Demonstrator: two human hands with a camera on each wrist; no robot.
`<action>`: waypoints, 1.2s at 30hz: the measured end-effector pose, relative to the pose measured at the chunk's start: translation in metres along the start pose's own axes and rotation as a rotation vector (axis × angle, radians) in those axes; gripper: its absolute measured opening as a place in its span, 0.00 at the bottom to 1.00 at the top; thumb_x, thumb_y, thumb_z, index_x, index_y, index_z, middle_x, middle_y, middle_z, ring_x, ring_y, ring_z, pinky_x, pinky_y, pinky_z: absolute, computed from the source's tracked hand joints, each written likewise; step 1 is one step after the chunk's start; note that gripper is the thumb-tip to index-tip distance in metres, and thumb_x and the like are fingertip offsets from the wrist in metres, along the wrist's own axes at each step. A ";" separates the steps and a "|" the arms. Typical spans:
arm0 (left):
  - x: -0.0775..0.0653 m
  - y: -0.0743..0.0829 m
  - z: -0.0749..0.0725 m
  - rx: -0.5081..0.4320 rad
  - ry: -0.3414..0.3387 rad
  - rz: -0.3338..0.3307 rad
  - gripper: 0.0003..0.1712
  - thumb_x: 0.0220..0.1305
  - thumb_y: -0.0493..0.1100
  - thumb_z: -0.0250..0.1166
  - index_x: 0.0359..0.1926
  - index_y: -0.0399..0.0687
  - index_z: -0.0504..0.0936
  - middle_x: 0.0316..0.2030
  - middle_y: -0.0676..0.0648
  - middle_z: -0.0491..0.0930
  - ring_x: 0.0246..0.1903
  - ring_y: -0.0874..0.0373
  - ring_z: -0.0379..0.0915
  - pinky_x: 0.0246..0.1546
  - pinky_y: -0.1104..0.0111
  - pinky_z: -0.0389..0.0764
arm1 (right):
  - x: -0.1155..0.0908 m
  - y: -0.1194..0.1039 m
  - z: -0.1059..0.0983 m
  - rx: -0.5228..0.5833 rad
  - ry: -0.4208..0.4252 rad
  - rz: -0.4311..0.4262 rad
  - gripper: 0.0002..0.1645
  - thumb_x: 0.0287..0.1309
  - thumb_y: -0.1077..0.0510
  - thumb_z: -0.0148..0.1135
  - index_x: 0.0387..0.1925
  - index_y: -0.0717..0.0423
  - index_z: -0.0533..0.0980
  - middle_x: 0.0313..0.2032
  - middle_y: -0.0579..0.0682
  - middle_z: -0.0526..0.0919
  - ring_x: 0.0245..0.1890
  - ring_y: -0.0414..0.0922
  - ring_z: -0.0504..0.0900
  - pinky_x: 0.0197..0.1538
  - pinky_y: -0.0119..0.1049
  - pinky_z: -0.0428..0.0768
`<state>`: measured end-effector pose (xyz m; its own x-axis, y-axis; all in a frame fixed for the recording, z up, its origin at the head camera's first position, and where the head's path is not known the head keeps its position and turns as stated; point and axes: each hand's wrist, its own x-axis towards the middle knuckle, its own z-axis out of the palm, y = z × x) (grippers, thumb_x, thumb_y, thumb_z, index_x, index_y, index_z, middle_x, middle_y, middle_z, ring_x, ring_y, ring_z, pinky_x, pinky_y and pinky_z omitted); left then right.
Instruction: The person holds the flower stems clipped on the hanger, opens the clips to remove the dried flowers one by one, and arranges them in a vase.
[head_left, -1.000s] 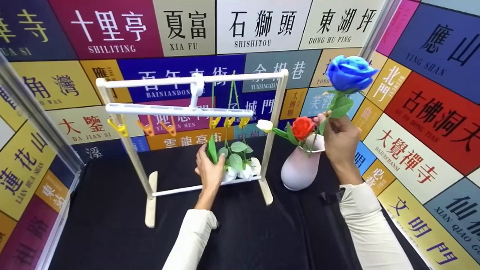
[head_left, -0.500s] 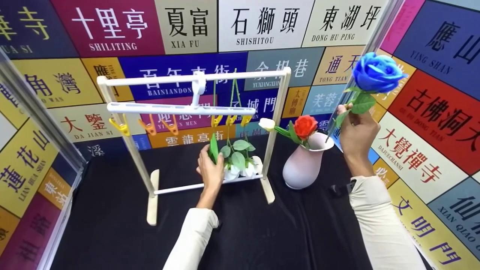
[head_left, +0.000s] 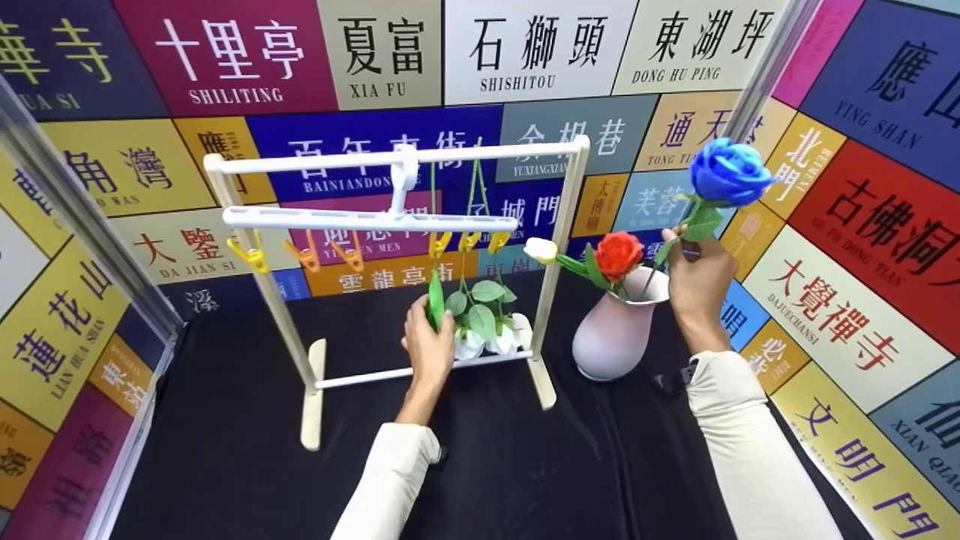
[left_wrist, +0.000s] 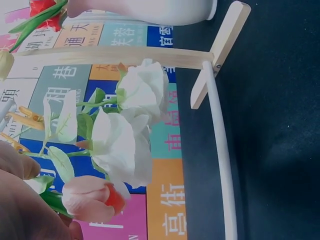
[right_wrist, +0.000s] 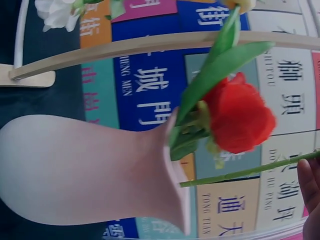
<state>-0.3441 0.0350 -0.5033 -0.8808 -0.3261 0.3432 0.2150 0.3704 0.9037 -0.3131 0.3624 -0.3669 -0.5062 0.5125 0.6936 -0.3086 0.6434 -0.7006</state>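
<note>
My right hand pinches the green stem of a blue rose, bloom upward. The stem's lower end is at the mouth of the pink-white vase; how deep it sits I cannot tell. A red rose and a white tulip lean out of the vase's left side. Under the drying rack my left hand holds a pink tulip by its green part, bloom downward. Beside it hang white roses, heads down, below yellow clips.
A wooden rack carries a white hanger bar. Orange clips and a yellow clip hang at its left with nothing in them. Black cloth covers the table. Sign-printed panels stand behind and at both sides.
My right hand drew the blue rose rightward from the vase, then brought it back left and lower, its stem end at the vase mouth. My left hand stays nearly in place.
</note>
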 end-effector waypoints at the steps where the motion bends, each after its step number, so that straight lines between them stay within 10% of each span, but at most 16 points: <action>1: -0.001 0.000 0.000 -0.004 -0.003 0.001 0.25 0.61 0.41 0.65 0.59 0.41 0.75 0.51 0.38 0.79 0.54 0.42 0.72 0.50 0.49 0.65 | -0.001 0.003 0.001 -0.031 -0.009 0.003 0.12 0.56 0.59 0.71 0.35 0.66 0.83 0.28 0.54 0.86 0.25 0.21 0.77 0.34 0.19 0.76; 10: -0.006 -0.001 -0.002 -0.033 -0.009 0.022 0.24 0.61 0.40 0.65 0.58 0.40 0.74 0.50 0.38 0.79 0.52 0.42 0.75 0.53 0.48 0.66 | -0.016 0.035 0.009 -0.188 -0.115 0.004 0.10 0.56 0.59 0.69 0.35 0.64 0.83 0.28 0.59 0.84 0.31 0.56 0.82 0.40 0.48 0.74; 18: -0.011 0.000 -0.006 -0.053 0.010 0.049 0.23 0.60 0.39 0.65 0.57 0.39 0.75 0.49 0.38 0.80 0.49 0.44 0.77 0.53 0.50 0.72 | -0.026 0.045 0.012 -0.172 -0.243 0.153 0.14 0.58 0.60 0.66 0.44 0.65 0.80 0.38 0.61 0.85 0.41 0.51 0.81 0.48 0.40 0.73; 27: -0.015 0.002 -0.008 -0.088 0.012 0.057 0.23 0.59 0.37 0.66 0.56 0.37 0.75 0.48 0.38 0.80 0.46 0.44 0.77 0.51 0.53 0.77 | -0.026 0.049 0.002 -0.422 -0.503 0.063 0.11 0.53 0.59 0.63 0.32 0.67 0.78 0.32 0.70 0.82 0.36 0.71 0.80 0.39 0.62 0.73; 36: -0.015 0.003 -0.008 -0.099 -0.002 0.045 0.22 0.60 0.37 0.65 0.56 0.38 0.75 0.47 0.39 0.80 0.47 0.46 0.77 0.51 0.55 0.77 | -0.017 0.042 -0.003 -0.456 -0.684 0.120 0.17 0.52 0.57 0.65 0.35 0.69 0.74 0.36 0.72 0.80 0.40 0.70 0.79 0.40 0.62 0.72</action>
<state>-0.3269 0.0335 -0.5037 -0.8702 -0.3095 0.3834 0.2946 0.2969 0.9083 -0.3152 0.3821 -0.4075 -0.9381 0.2283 0.2605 0.0608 0.8490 -0.5250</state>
